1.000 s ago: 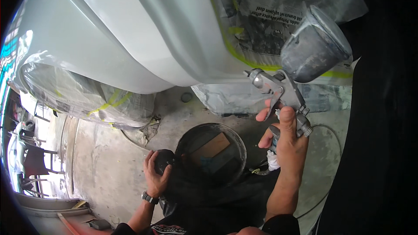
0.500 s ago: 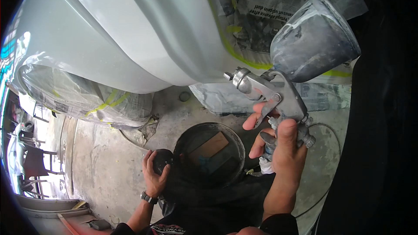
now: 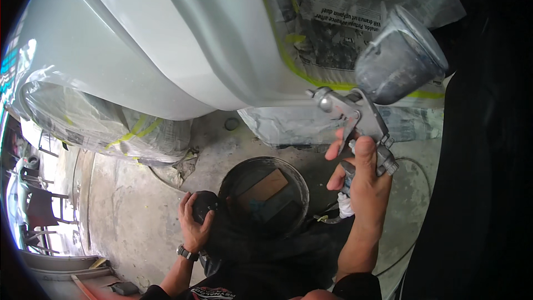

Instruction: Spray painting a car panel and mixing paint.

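Observation:
My right hand (image 3: 366, 189) is wrapped round the grip of a metal spray gun (image 3: 361, 119), held up beside the pale body panel. Two fingertips show at its trigger side, and my thumb lies along its back. On top of the gun sits a tilted grey cup (image 3: 397, 64), smeared with paint or dust; its contents are hidden. The nozzle points left, toward the panel (image 3: 222, 39). Low on the left, my left hand (image 3: 191, 228) curls its fingers and thumb over a dark rounded thing (image 3: 205, 204) with pale specks; whether it is a lid or my knee, I cannot tell.
A round black tub (image 3: 304, 189) holding a brown flat block (image 3: 266, 186) stands on the concrete floor. Newspaper and plastic masking (image 3: 341, 33), edged with yellow tape, covers parts of the vehicle. A hose (image 3: 425, 180) curves along the right. Chairs (image 3: 44, 205) stand far left.
The spray gun and my right hand have shifted slightly, with the nozzle swinging rightward and the cup tipping lower. My left hand stays almost in place on the dark rounded thing.

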The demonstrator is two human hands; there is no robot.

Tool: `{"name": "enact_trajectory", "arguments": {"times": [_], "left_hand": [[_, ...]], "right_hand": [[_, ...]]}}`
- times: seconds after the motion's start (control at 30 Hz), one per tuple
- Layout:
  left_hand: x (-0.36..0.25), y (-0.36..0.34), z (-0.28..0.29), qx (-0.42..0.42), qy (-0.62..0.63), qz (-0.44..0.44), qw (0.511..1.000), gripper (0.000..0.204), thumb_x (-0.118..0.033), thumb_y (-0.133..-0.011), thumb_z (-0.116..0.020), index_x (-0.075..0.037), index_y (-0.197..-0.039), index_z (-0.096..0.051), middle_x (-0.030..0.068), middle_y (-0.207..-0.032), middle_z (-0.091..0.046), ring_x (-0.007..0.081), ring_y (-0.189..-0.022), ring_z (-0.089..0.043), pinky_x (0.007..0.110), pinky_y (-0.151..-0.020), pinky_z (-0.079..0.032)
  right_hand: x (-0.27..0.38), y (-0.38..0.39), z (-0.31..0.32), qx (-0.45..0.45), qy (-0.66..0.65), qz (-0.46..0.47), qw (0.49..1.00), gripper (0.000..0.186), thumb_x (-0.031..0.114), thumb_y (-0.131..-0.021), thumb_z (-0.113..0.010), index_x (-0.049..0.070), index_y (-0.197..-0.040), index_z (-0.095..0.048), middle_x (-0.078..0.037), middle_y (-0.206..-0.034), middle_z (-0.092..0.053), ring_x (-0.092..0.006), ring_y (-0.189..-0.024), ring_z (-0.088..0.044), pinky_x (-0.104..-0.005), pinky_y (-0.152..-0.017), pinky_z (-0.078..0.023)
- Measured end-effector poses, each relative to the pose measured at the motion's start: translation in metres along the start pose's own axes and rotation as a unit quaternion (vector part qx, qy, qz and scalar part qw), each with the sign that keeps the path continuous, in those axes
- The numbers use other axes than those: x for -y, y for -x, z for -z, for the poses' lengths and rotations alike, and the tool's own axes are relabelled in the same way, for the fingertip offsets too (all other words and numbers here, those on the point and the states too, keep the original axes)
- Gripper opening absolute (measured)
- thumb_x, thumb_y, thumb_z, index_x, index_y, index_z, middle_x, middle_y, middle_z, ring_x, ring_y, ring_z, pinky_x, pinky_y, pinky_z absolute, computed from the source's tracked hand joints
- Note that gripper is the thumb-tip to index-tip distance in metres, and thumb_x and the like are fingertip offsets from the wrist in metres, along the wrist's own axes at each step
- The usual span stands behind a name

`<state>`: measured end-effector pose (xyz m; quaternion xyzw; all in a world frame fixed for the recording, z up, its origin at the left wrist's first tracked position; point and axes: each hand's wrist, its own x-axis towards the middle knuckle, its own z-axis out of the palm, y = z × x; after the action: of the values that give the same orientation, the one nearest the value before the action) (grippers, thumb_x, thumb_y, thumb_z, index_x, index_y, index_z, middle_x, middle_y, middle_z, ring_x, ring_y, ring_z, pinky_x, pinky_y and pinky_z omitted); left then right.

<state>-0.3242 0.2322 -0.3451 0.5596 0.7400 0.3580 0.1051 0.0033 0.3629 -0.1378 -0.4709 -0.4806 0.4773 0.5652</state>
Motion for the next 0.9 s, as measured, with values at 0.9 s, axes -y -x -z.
{"name": "enact_trajectory", "arguments": {"times": [0.9], "left_hand": [[0.007, -0.001, -0.001, 0.004, -0.003, -0.024, 1.000, 0.065, -0.018, -0.077, -0.078, -0.003, -0.135, -0.054, 0.0248, -0.141, -0.049, 0.0410, -0.131, -0.048, 0.049, -0.111, -0.038]], "right_hand": [[0.011, -0.004, -0.006, -0.026, -0.024, -0.076, 0.997, 0.057, 0.054, -0.102, -0.049, 0.000, -0.115, -0.064, -0.009, -0.085, -0.068, -0.0147, -0.046, -0.055, -0.0274, -0.045, -0.042]]}}
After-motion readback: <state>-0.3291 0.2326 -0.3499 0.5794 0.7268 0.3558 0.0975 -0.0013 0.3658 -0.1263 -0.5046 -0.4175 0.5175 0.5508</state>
